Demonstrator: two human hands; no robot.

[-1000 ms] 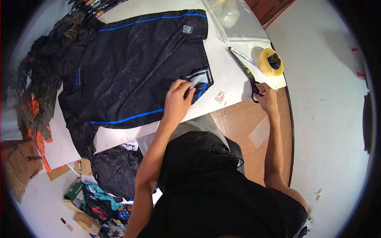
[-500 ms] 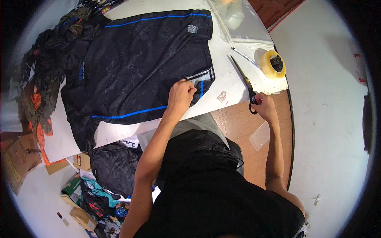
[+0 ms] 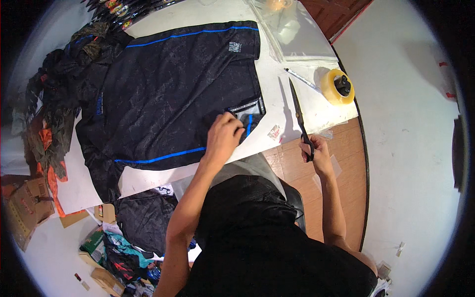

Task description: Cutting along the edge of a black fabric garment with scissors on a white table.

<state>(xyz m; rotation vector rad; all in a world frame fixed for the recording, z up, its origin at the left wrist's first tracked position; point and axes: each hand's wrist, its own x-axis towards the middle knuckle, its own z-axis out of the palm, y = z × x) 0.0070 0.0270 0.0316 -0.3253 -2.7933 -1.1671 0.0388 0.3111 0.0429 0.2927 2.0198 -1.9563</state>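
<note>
A black shirt (image 3: 173, 94) with blue piping lies spread on the white table (image 3: 277, 106). Its hem is toward the right, and the near hem corner is turned back, showing a pale inside and a lettered tape. My left hand (image 3: 222, 139) is at that corner, its fingers bent and closed on the cloth; the fingertips are partly hidden. My right hand (image 3: 316, 154) grips black scissors (image 3: 298, 111) by the handles at the table's near edge. Their blades look closed together and point away from me. A small printed tag (image 3: 274, 131) lies on the table between my hands.
A roll of clear yellowish tape (image 3: 328, 90) and a pen (image 3: 303, 80) lie at the right. Behind them are clear plastic bags (image 3: 302, 37). Dark garments (image 3: 54, 94) are heaped at the left; boxes (image 3: 29, 205) and more clothes (image 3: 143, 215) lie below the table.
My right hand has drawn the scissors nearer to me and a little left, and now holds them more fully by the handles. My left hand stays at the hem corner. The view has shifted slightly.
</note>
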